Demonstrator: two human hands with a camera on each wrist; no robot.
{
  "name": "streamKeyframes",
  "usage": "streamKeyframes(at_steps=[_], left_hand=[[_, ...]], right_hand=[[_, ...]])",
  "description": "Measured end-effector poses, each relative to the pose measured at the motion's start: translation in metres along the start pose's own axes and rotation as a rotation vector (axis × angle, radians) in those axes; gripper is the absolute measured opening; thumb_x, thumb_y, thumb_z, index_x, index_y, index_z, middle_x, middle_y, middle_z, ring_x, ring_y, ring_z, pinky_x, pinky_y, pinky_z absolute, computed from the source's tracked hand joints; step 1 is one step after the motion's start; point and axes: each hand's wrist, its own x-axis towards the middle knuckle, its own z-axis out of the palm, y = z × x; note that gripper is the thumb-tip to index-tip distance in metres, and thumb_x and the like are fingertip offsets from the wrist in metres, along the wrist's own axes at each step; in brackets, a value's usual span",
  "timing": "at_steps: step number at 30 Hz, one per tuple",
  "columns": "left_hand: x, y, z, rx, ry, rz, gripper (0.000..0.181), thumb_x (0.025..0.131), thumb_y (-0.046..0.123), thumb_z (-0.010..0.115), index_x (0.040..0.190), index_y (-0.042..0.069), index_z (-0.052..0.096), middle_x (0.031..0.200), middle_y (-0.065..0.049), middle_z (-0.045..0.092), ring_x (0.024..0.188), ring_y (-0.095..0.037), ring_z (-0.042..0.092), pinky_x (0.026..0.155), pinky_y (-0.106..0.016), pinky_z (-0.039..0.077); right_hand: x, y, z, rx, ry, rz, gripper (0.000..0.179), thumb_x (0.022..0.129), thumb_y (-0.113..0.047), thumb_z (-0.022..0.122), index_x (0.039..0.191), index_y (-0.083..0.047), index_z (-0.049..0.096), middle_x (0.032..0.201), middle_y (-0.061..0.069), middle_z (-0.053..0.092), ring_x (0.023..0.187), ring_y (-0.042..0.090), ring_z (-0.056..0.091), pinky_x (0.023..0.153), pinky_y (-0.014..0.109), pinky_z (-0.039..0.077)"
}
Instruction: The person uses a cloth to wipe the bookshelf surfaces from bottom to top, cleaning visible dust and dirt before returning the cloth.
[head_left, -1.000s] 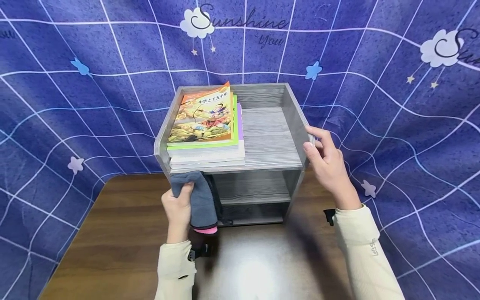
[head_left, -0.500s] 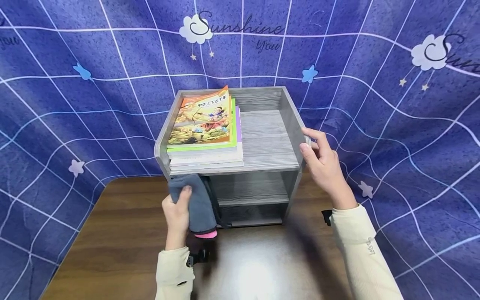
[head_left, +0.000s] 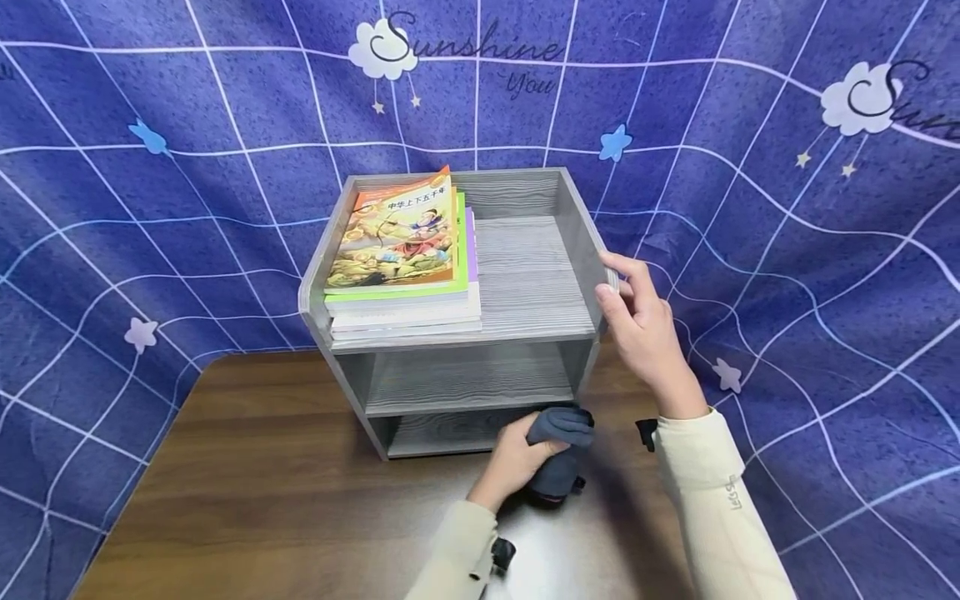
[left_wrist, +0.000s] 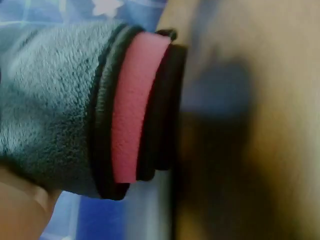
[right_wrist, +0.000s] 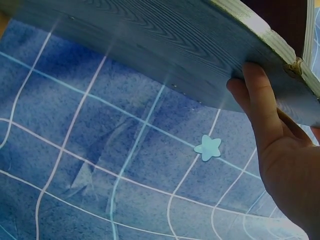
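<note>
My left hand (head_left: pixel 512 460) grips a folded dark grey fleecy cloth (head_left: pixel 564 427) at the lower right front corner of a grey wood-grain shelf unit (head_left: pixel 528 275). In the left wrist view the cloth's end shows black edging and a pink layer (left_wrist: pixel 135 105), close over the brown tabletop. My right hand (head_left: pixel 648 342) holds the front edge of the unit's right side panel (right_wrist: pixel 150 40), thumb on the inner side and fingers outside. Some of the cloth is hidden behind the left hand's fingers.
A stack of books (head_left: pixel 397 242) lies on the top shelf at the left. Two lower compartments open to the front. The unit stands on a brown wooden table (head_left: pixel 247 492). A blue patterned curtain (head_left: pixel 225 150) hangs behind and on both sides.
My left hand has moved the grey cloth from the unit's left front side down and across to its lower right corner. My right hand stays on the side panel.
</note>
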Motion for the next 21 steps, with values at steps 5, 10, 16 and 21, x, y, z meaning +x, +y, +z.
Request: streamKeyframes(at_steps=[5, 10, 16, 21], left_hand=[[0.013, -0.013, 0.023, -0.075, 0.096, 0.011, 0.032, 0.087, 0.034, 0.08, 0.111, 0.014, 0.076, 0.103, 0.003, 0.075, 0.093, -0.013, 0.068, 0.087, -0.033, 0.052], [0.022, -0.019, 0.026, -0.11, 0.084, 0.012, 0.029, 0.091, 0.032, 0.076, 0.107, 0.008, 0.076, 0.097, -0.001, 0.075, 0.089, -0.013, 0.068, 0.086, -0.032, 0.053], [0.026, -0.022, 0.025, -0.107, 0.137, -0.015, 0.024, 0.087, 0.029, 0.08, 0.091, 0.005, 0.079, 0.084, -0.002, 0.075, 0.076, -0.01, 0.067, 0.074, -0.029, 0.053], [0.025, -0.025, 0.033, -0.115, 0.227, 0.012, 0.022, 0.084, 0.025, 0.083, 0.085, 0.004, 0.079, 0.079, -0.002, 0.075, 0.072, -0.009, 0.066, 0.069, -0.028, 0.053]], right_hand=[[0.001, -0.001, 0.003, 0.007, -0.006, -0.015, 0.041, 0.104, -0.02, 0.057, 0.144, -0.021, 0.05, 0.108, 0.011, 0.073, 0.078, 0.009, 0.059, 0.07, 0.026, 0.043], [0.002, -0.002, 0.004, 0.009, 0.006, -0.019, 0.041, 0.104, -0.019, 0.056, 0.144, -0.022, 0.051, 0.107, 0.01, 0.073, 0.078, 0.01, 0.058, 0.07, 0.026, 0.042], [0.0, -0.002, 0.002, 0.015, 0.006, -0.015, 0.041, 0.103, -0.018, 0.057, 0.144, -0.021, 0.051, 0.11, 0.011, 0.073, 0.081, 0.01, 0.06, 0.071, 0.025, 0.043], [-0.001, 0.001, 0.0, 0.004, 0.012, -0.021, 0.041, 0.103, -0.018, 0.058, 0.143, -0.02, 0.051, 0.111, 0.011, 0.073, 0.081, 0.009, 0.06, 0.07, 0.025, 0.043]])
